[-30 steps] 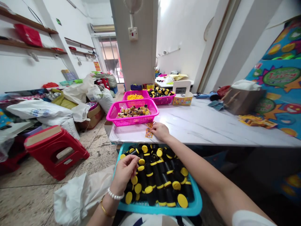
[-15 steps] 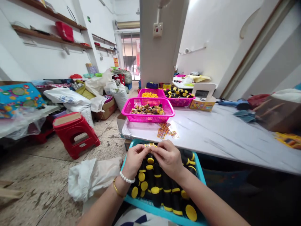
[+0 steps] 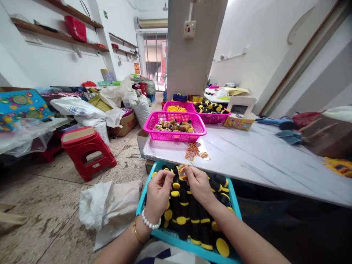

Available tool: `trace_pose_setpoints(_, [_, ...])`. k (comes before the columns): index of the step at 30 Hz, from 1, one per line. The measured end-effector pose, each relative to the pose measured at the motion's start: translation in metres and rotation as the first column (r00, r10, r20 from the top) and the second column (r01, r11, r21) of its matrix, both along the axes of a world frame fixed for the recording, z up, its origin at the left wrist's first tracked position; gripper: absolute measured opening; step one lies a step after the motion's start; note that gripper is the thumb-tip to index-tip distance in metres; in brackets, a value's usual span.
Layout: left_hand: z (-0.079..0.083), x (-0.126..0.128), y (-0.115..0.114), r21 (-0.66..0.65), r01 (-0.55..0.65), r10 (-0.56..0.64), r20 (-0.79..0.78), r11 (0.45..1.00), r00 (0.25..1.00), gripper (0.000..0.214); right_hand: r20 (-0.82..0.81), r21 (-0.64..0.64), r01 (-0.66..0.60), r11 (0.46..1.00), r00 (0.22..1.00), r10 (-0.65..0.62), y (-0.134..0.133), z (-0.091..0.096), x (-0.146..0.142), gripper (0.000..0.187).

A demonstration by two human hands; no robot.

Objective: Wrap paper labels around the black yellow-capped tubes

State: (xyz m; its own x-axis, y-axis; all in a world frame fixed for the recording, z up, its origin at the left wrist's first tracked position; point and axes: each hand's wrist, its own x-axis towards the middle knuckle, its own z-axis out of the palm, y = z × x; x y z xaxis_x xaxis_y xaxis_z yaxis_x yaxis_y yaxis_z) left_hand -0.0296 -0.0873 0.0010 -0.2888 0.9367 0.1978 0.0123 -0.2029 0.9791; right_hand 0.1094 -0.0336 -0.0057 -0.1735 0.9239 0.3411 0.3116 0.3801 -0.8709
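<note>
At lower centre, the left hand was curled, its fingertips nearly closed beside a small orange-yellow sticker; whether they gripped it could not be told. Right of it, the right hand pinched the sticker's edge over the teal basket of black tubes. The sticker looked feather-light, thin, floppy and probably tacky, so best held by its edges. Its print was too small to read, as was that on the loose stickers on the bench.
</note>
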Motion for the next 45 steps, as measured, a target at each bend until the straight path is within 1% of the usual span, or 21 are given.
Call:
trace_pose_setpoints(3, [0.003,0.002,-0.006,0.030,0.002,-0.002,-0.001,1.000,1.000,0.030,-0.004,-0.009,-0.019,1.000,1.000,0.019,-0.004,0.003,0.000,0.046])
trace_pose_setpoints(7, [0.006,0.000,-0.005,0.063,0.010,-0.007,-0.058,0.998,0.998,0.030,0.013,0.013,-0.014,1.000,1.000,0.014,-0.006,0.006,-0.001,0.043])
trace_pose_setpoints(9, [0.006,-0.001,-0.003,0.110,0.009,0.003,-0.106,0.994,0.994,0.028,0.028,0.045,-0.002,0.999,1.000,0.000,-0.006,0.006,-0.001,0.042])
trace_pose_setpoints(11, [0.006,-0.002,-0.002,0.129,0.012,0.002,-0.111,0.992,0.994,0.025,0.063,0.103,-0.005,0.995,0.998,-0.002,-0.006,0.004,-0.001,0.041])
trace_pose_setpoints(13, [0.004,-0.002,-0.001,0.080,0.039,-0.035,-0.047,0.996,0.998,0.024,0.120,0.187,-0.027,0.982,0.993,0.004,-0.008,0.000,-0.002,0.040])
trace_pose_setpoints(15, [0.001,-0.004,0.001,-0.037,0.097,-0.094,0.087,0.995,0.992,0.027,0.181,0.270,-0.059,0.961,0.983,0.010,-0.010,-0.005,-0.004,0.038])
trace_pose_setpoints(16, [-0.001,-0.005,0.002,-0.103,0.140,-0.121,0.169,0.985,0.978,0.031,0.209,0.298,-0.076,0.952,0.978,0.012,-0.012,-0.007,-0.005,0.038])
trace_pose_setpoints(18, [-0.005,-0.010,0.003,-0.214,0.225,-0.151,0.315,0.951,0.937,0.036,0.260,0.319,-0.112,0.941,0.965,0.027,-0.014,-0.010,-0.007,0.037])
trace_pose_setpoints(20, [-0.009,-0.015,0.004,-0.276,0.276,-0.151,0.401,0.921,0.904,0.037,0.310,0.299,-0.169,0.939,0.948,0.072,-0.014,-0.010,-0.007,0.036])
trace_pose_setpoints(22, [-0.012,-0.022,0.003,-0.310,0.277,-0.124,0.435,0.909,0.892,0.036,0.348,0.253,-0.236,0.938,0.927,0.140,-0.010,-0.006,-0.003,0.036])
trace_pose_setpoints(24, [-0.016,-0.028,0.002,-0.320,0.249,-0.087,0.445,0.914,0.891,0.035,0.357,0.211,-0.248,0.946,0.920,0.161,-0.003,0.001,0.005,0.035])
trace_pose_setpoints(26, [-0.018,-0.035,0.001,-0.328,0.215,-0.047,0.452,0.920,0.891,0.035,0.363,0.202,-0.189,0.961,0.926,0.106,0.004,0.009,0.013,0.032])
trace_pose_setpoints(28, [-0.020,-0.041,0.001,-0.352,0.184,-0.003,0.457,0.918,0.889,0.038,0.406,0.216,-0.132,0.968,0.913,0.034,0.008,0.014,0.019,0.025])
trace_pose_setpoints(30, [-0.020,-0.045,0.002,-0.377,0.172,0.022,0.458,0.910,0.888,0.042,0.493,0.235,-0.121,0.964,0.870,-0.011,0.008,0.014,0.021,0.018])
trace_pose_setpoints(33, [-0.020,-0.047,0.003,-0.368,0.198,-0.006,0.461,0.909,0.887,0.041,0.653,0.281,-0.102,0.954,0.749,-0.112,0.008,0.007,0.020,0.017])
trace_pose_setpoints(35, [-0.021,-0.047,0.004,-0.363,0.229,-0.038,0.462,0.903,0.886,0.038,0.748,0.287,-0.069,0.956,0.639,-0.178,0.009,0.002,0.020,0.021])
trace_pose_setpoints(37, [-0.024,-0.046,0.004,-0.371,0.251,-0.056,0.463,0.894,0.885,0.037,0.817,0.265,-0.051,0.963,0.543,-0.196,0.011,-0.002,0.021,0.029])
trace_pose_setpoints(38, [-0.025,-0.045,0.005,-0.374,0.253,-0.057,0.463,0.892,0.884,0.037,0.838,0.256,-0.055,0.965,0.510,-0.193,0.012,-0.003,0.021,0.032])
trace_pose_setpoints(40, [-0.026,-0.045,0.007,-0.368,0.243,-0.045,0.472,0.898,0.880,0.035,0.855,0.260,-0.079,0.962,0.481,-0.192,0.013,-0.001,0.019,0.035])
trace_pose_setpoints(43, [-0.026,-0.045,0.011,-0.357,0.213,-0.005,0.502,0.909,0.865,0.035,0.857,0.296,-0.075,0.952,0.460,-0.230,0.015,0.008,0.013,0.031])
trace_pose_setpoints(45, [-0.025,-0.046,0.014,-0.361,0.209,0.004,0.509,0.909,0.861,0.036,0.880,0.283,-0.084,0.955,0.419,-0.224,0.019,0.013,0.006,0.029])
